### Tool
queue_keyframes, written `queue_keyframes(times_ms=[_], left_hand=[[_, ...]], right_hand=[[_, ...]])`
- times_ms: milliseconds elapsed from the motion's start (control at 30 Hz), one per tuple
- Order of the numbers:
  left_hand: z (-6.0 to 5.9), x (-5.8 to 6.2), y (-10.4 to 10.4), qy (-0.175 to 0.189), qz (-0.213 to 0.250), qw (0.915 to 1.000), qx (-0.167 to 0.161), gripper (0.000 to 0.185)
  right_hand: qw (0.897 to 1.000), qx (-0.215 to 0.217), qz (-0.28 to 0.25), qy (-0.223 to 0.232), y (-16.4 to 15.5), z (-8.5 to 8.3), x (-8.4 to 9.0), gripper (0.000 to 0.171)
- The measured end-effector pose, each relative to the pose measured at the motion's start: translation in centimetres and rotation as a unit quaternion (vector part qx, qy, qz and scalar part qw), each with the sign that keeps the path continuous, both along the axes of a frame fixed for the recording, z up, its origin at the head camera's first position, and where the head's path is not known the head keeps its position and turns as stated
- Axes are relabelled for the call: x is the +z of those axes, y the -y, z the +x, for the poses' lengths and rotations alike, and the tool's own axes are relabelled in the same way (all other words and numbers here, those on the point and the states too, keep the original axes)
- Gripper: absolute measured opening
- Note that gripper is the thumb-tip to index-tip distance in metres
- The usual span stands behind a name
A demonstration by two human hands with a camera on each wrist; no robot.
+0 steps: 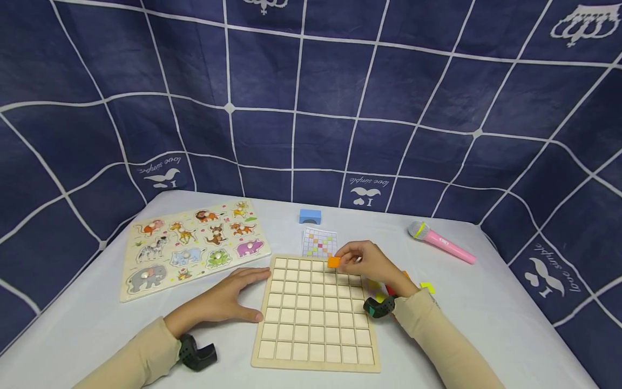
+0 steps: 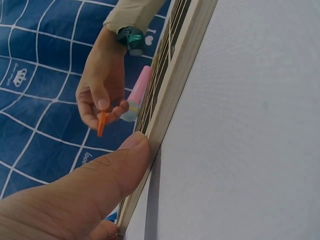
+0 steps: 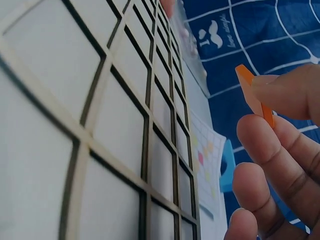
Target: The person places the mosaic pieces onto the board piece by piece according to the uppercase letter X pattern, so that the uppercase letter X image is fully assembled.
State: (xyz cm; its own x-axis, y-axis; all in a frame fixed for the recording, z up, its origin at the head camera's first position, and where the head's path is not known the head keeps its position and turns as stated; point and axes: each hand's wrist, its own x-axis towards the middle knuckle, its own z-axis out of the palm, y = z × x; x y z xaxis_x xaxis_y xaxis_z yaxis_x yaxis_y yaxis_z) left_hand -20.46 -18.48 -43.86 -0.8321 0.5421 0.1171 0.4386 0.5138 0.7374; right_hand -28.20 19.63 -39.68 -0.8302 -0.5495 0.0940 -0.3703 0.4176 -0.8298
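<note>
A small orange tile (image 1: 333,262) is being pinched between thumb and fingertips of the right hand (image 1: 365,263), just above the upper edge of a wooden grid board (image 1: 316,314) at the lower centre of the frame. The board's left edge is being pressed by the flat, relaxed left hand (image 1: 228,298), with its thumb touching the frame. A patterned card (image 1: 319,242) is lying just behind the board. An animal puzzle (image 1: 191,243) is lying at centre left, a pink microphone (image 1: 441,241) at centre right.

A staged play corner: navy grid-patterned cloth backdrop (image 1: 311,97) around a white tabletop (image 1: 486,324) bearing children's toys
</note>
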Motion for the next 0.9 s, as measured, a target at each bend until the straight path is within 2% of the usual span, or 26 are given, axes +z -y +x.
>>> queue_keyframes(times_ms=[333,900], left_hand=[[0.0,0.2,-0.1,0.005,-0.003,1.0,0.0,0.095],[0.1,0.3,0.0,0.006,-0.002,1.0,0.003,0.094]], right_hand=[[0.999,0.01,-0.026,0.021,1.9,0.6,-0.5,0.025],[0.999,0.027,-0.012,0.018,5.3,0.8,-1.1,0.022]])
